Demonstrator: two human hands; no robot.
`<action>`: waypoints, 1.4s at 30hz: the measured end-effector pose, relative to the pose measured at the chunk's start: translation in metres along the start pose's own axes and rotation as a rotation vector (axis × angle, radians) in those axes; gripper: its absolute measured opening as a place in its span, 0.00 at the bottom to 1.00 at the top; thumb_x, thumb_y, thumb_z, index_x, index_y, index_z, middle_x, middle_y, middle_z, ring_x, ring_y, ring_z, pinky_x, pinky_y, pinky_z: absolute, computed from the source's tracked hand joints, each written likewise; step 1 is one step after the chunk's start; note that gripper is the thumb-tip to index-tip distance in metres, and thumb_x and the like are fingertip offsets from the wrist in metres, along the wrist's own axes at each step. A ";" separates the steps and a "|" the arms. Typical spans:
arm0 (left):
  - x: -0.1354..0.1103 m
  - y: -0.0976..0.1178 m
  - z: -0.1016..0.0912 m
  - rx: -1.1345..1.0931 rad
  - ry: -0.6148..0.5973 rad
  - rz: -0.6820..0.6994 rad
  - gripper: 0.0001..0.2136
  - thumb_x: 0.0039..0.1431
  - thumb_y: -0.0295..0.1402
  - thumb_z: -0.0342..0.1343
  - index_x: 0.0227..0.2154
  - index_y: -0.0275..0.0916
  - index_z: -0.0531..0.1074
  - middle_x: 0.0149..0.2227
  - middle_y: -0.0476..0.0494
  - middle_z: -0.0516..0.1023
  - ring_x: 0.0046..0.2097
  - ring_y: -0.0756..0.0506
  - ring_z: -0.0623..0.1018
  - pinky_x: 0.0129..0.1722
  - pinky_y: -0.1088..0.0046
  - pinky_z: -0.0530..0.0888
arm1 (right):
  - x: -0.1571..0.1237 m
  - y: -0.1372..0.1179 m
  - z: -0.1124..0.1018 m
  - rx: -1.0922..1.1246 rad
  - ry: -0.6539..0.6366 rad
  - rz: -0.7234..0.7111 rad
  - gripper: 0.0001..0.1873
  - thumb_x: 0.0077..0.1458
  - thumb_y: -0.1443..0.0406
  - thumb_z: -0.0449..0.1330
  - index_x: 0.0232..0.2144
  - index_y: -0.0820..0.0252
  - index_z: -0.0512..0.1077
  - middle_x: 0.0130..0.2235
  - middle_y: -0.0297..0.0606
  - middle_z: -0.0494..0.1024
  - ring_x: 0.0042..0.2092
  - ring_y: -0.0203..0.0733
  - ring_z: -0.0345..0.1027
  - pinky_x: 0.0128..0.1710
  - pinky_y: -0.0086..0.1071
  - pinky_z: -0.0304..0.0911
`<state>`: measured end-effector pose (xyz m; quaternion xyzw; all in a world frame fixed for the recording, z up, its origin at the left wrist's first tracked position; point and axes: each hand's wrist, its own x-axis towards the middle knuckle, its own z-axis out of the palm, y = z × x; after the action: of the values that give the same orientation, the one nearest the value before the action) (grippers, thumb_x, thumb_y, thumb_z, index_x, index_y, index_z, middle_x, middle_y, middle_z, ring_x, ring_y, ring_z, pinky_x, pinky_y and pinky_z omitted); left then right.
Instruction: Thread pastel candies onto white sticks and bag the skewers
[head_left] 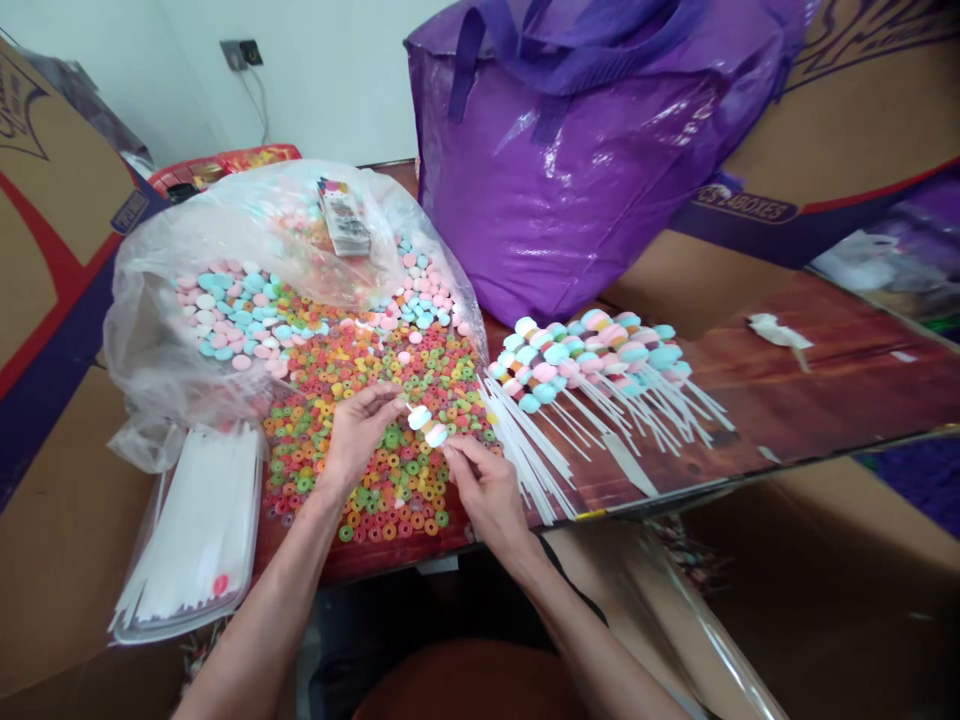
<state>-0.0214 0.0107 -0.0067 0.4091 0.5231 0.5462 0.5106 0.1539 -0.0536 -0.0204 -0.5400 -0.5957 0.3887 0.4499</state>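
Left hand [356, 428] closed to a pinch at one end of the candy row [427, 427]; right hand [486, 490] likewise pinched at the other, exact contact hard to tell. Row sits between both, above loose rings [405, 470]. Judgement: keep it straight, press lightly, as pale pieces [419, 418] may dent

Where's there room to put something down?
On the right: bare table shows between the candy sticks and white scrap, and in front of that scrap. The left half is crowded with rings, pastel candies and white sticks; the purple bag stands behind.
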 end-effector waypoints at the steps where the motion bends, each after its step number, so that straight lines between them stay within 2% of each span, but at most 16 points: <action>1: -0.001 0.000 0.000 -0.008 -0.002 -0.007 0.18 0.40 0.39 0.72 0.35 0.37 0.81 0.34 0.46 0.83 0.36 0.48 0.79 0.41 0.69 0.77 | 0.000 0.000 0.000 -0.008 0.000 -0.005 0.14 0.64 0.58 0.53 0.36 0.60 0.76 0.25 0.31 0.69 0.26 0.35 0.60 0.27 0.27 0.59; 5: -0.007 0.001 0.001 0.001 -0.036 -0.017 0.17 0.41 0.39 0.72 0.35 0.38 0.82 0.35 0.45 0.84 0.36 0.48 0.79 0.43 0.68 0.77 | 0.001 0.000 -0.001 -0.067 0.000 -0.027 0.14 0.64 0.59 0.53 0.34 0.59 0.75 0.24 0.31 0.70 0.25 0.35 0.60 0.27 0.27 0.58; 11: -0.013 0.000 0.000 0.032 -0.064 -0.042 0.14 0.48 0.43 0.68 0.33 0.38 0.80 0.38 0.44 0.83 0.38 0.47 0.79 0.41 0.70 0.76 | 0.002 0.000 -0.001 -0.194 0.033 -0.102 0.14 0.65 0.61 0.52 0.29 0.57 0.72 0.25 0.32 0.70 0.26 0.35 0.62 0.29 0.28 0.58; 18: -0.016 0.000 0.003 -0.072 -0.036 -0.208 0.26 0.43 0.42 0.71 0.42 0.40 0.67 0.32 0.50 0.80 0.37 0.48 0.80 0.39 0.72 0.75 | 0.000 0.001 0.003 -0.204 0.020 -0.182 0.14 0.65 0.63 0.50 0.30 0.58 0.70 0.25 0.32 0.71 0.27 0.36 0.64 0.30 0.28 0.58; 24: -0.022 0.003 0.014 -0.021 -0.097 -0.217 0.25 0.42 0.45 0.71 0.37 0.38 0.67 0.28 0.53 0.75 0.29 0.53 0.74 0.29 0.78 0.69 | 0.000 0.001 0.008 -0.229 0.048 -0.174 0.14 0.65 0.64 0.51 0.28 0.57 0.69 0.24 0.31 0.69 0.25 0.35 0.61 0.29 0.29 0.55; 29: -0.016 0.007 0.018 -0.017 -0.155 -0.207 0.25 0.40 0.46 0.71 0.35 0.39 0.68 0.27 0.53 0.74 0.28 0.53 0.73 0.28 0.78 0.69 | 0.005 0.001 0.009 -0.144 0.098 -0.107 0.13 0.64 0.63 0.51 0.27 0.57 0.67 0.22 0.28 0.65 0.24 0.34 0.58 0.27 0.28 0.54; 31: -0.005 0.013 0.018 0.008 -0.213 -0.190 0.22 0.44 0.47 0.69 0.35 0.38 0.69 0.30 0.50 0.77 0.30 0.51 0.76 0.30 0.76 0.72 | 0.008 0.001 0.007 -0.115 0.085 -0.100 0.14 0.65 0.62 0.51 0.26 0.56 0.66 0.22 0.28 0.64 0.24 0.34 0.58 0.28 0.28 0.54; 34: 0.026 0.021 0.019 0.190 -0.217 -0.071 0.16 0.58 0.47 0.57 0.36 0.39 0.72 0.34 0.44 0.79 0.33 0.46 0.78 0.33 0.71 0.75 | 0.011 0.003 0.005 -0.069 0.106 -0.077 0.15 0.65 0.61 0.51 0.26 0.56 0.65 0.23 0.28 0.63 0.25 0.34 0.57 0.28 0.28 0.54; 36: 0.053 0.024 0.020 0.481 -0.116 0.095 0.12 0.62 0.41 0.51 0.36 0.38 0.75 0.33 0.44 0.79 0.33 0.45 0.78 0.34 0.69 0.74 | 0.011 0.005 0.004 -0.038 0.132 -0.055 0.15 0.65 0.61 0.51 0.26 0.56 0.64 0.23 0.28 0.63 0.25 0.34 0.57 0.27 0.27 0.54; 38: 0.077 0.023 0.022 0.862 -0.076 0.238 0.10 0.61 0.33 0.51 0.34 0.39 0.77 0.35 0.41 0.79 0.39 0.41 0.78 0.42 0.65 0.74 | 0.010 0.008 0.005 -0.023 0.138 -0.036 0.14 0.65 0.61 0.51 0.26 0.57 0.64 0.23 0.28 0.61 0.25 0.33 0.56 0.26 0.27 0.54; 40: 0.094 0.020 0.025 1.161 -0.105 0.279 0.09 0.58 0.30 0.53 0.34 0.39 0.79 0.40 0.37 0.78 0.44 0.37 0.77 0.46 0.61 0.72 | 0.009 0.009 0.006 -0.014 0.134 -0.025 0.14 0.65 0.60 0.51 0.27 0.57 0.64 0.23 0.27 0.60 0.24 0.33 0.55 0.25 0.27 0.53; 42: 0.102 0.016 0.027 1.330 -0.154 0.281 0.10 0.57 0.28 0.53 0.36 0.39 0.79 0.44 0.33 0.77 0.47 0.35 0.76 0.47 0.60 0.72 | 0.009 0.010 0.006 -0.001 0.128 -0.020 0.14 0.65 0.60 0.51 0.27 0.57 0.64 0.23 0.27 0.60 0.24 0.33 0.54 0.25 0.27 0.53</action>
<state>-0.0118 0.1169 0.0036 0.7373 0.6517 0.1392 0.1109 0.1505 -0.0438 -0.0304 -0.5579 -0.5712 0.3487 0.4908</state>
